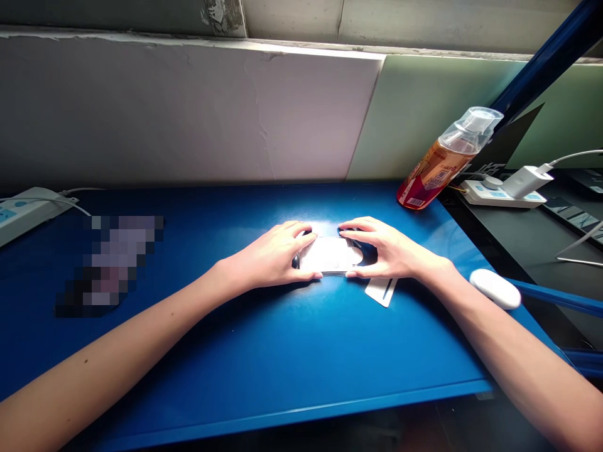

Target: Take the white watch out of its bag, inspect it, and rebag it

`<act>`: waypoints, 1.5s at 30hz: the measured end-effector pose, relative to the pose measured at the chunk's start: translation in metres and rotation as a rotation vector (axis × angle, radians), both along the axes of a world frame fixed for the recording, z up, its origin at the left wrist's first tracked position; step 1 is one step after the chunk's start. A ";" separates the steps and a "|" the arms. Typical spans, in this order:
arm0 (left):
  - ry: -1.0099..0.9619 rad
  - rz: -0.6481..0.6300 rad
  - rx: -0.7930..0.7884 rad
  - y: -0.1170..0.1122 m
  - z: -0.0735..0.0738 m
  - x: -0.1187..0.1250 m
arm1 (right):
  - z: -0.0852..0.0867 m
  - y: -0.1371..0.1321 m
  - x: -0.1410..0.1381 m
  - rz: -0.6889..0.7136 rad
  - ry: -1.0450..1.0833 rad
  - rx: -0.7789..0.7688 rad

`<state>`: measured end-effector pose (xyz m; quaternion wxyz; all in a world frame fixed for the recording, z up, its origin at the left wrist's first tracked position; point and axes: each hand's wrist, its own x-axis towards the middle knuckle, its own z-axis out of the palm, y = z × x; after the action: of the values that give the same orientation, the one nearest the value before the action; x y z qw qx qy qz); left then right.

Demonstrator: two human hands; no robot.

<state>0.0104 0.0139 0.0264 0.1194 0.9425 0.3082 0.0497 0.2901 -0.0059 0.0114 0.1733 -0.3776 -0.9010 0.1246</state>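
Note:
A small flat device with a glaring white face (330,255), likely a phone, lies on the blue table (264,351) near its middle. My left hand (273,254) grips its left end, thumb on the near edge and fingers curled over the far edge. My right hand (386,248) grips its right end the same way. A small white card (380,291) lies on the table just under my right wrist.
A tilted orange spray bottle with a clear cap (445,160) leans at the back right. White power strips sit at far left (23,210) and right (502,191), the right one holding a charger. A white oval object (495,288) lies at the right edge. A blurred patch (110,263) lies left.

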 end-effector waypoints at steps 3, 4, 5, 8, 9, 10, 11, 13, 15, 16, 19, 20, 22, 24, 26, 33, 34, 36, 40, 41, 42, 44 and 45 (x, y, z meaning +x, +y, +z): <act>0.000 0.008 0.002 0.001 0.000 0.000 | 0.001 0.000 0.001 -0.012 -0.004 -0.005; -0.001 0.006 0.002 0.001 0.000 0.000 | 0.001 0.000 0.002 -0.017 -0.006 -0.008; -0.004 0.004 0.003 0.001 0.000 0.000 | 0.001 0.001 0.003 -0.022 -0.006 -0.012; -0.025 0.004 0.002 0.001 -0.001 0.000 | 0.002 0.002 0.005 -0.022 0.006 -0.019; -0.034 0.005 0.002 0.001 -0.001 0.000 | 0.002 0.002 0.005 -0.018 0.011 -0.017; -0.040 0.006 0.001 0.001 -0.001 0.000 | 0.002 0.002 0.005 -0.012 0.015 -0.013; -0.043 0.007 0.000 0.001 -0.002 0.000 | 0.002 0.002 0.005 -0.005 0.017 -0.008; -0.040 0.010 -0.002 0.001 -0.002 0.000 | 0.002 0.001 0.004 0.000 0.012 -0.001; -0.025 0.014 0.000 0.002 -0.002 -0.001 | 0.002 0.001 0.004 -0.003 0.001 0.003; -0.014 0.016 -0.001 0.003 -0.001 -0.001 | 0.002 0.001 0.003 -0.006 -0.007 0.005; 0.020 0.016 -0.006 0.004 0.001 -0.002 | 0.002 0.001 0.003 -0.012 -0.031 0.013; 0.028 0.014 -0.009 0.004 0.002 -0.002 | 0.002 0.001 0.003 -0.012 -0.038 0.016; 0.033 0.012 -0.012 0.005 0.003 -0.003 | 0.002 0.001 0.004 -0.009 -0.047 0.023; 0.033 0.013 -0.011 0.004 0.004 -0.003 | 0.002 0.001 0.004 -0.010 -0.049 0.025; 0.029 0.019 -0.007 0.004 0.003 -0.003 | 0.001 0.001 0.003 -0.010 -0.043 0.015; -0.017 0.019 0.017 0.004 -0.002 -0.002 | 0.000 -0.004 -0.005 -0.004 -0.010 -0.028; -0.017 0.017 0.017 0.004 -0.002 -0.002 | -0.001 -0.004 -0.006 -0.004 -0.009 -0.028; -0.016 0.013 0.017 0.004 -0.002 -0.003 | -0.002 -0.004 -0.006 -0.006 -0.009 -0.033; -0.005 0.006 0.033 0.004 -0.003 -0.003 | -0.003 -0.003 -0.004 -0.010 -0.020 -0.041; 0.000 0.001 0.038 0.004 -0.004 -0.003 | -0.003 -0.003 -0.004 -0.011 -0.022 -0.039; 0.004 -0.005 0.041 0.004 -0.004 -0.003 | -0.003 -0.003 -0.005 -0.012 -0.023 -0.036; 0.004 -0.014 0.045 0.005 -0.004 -0.003 | -0.003 -0.003 -0.005 -0.014 -0.025 -0.031; 0.001 -0.016 0.044 0.005 -0.004 -0.003 | -0.003 -0.003 -0.006 -0.016 -0.026 -0.030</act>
<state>0.0073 0.0188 0.0220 0.0989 0.9474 0.2993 0.0551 0.2844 -0.0093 0.0085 0.1567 -0.3891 -0.8982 0.1318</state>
